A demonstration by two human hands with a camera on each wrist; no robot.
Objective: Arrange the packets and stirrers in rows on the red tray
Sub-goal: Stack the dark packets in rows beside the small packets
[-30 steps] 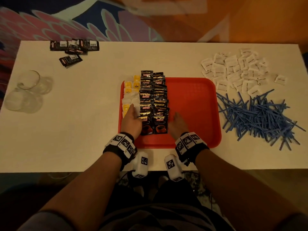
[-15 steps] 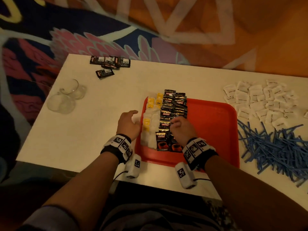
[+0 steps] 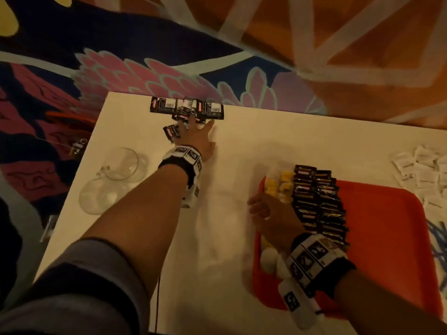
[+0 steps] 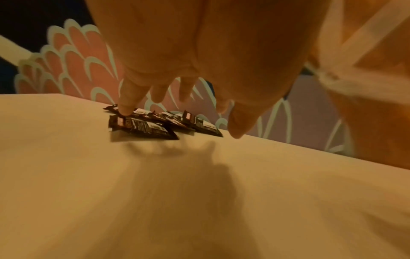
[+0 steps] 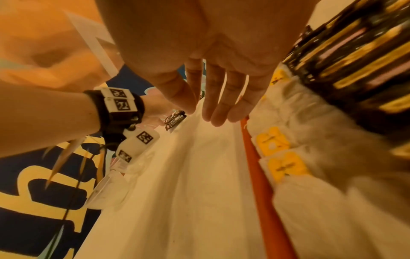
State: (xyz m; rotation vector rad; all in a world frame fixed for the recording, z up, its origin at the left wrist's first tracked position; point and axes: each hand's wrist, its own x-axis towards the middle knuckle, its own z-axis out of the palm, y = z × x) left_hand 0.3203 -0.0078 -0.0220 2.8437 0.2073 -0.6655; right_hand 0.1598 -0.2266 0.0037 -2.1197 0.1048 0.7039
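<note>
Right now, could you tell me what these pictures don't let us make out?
- Stirrers: head view, cut by right edge.
- Print on the dark packets: left wrist view, too small and blurred.
- Tea bags beneath right hand: head view, hidden.
- Left hand fingertips: head view, blurred.

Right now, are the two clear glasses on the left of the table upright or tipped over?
Tipped: both glasses lie on their sides on the table, the far one's open rim facing sideways. They look empty.
</note>
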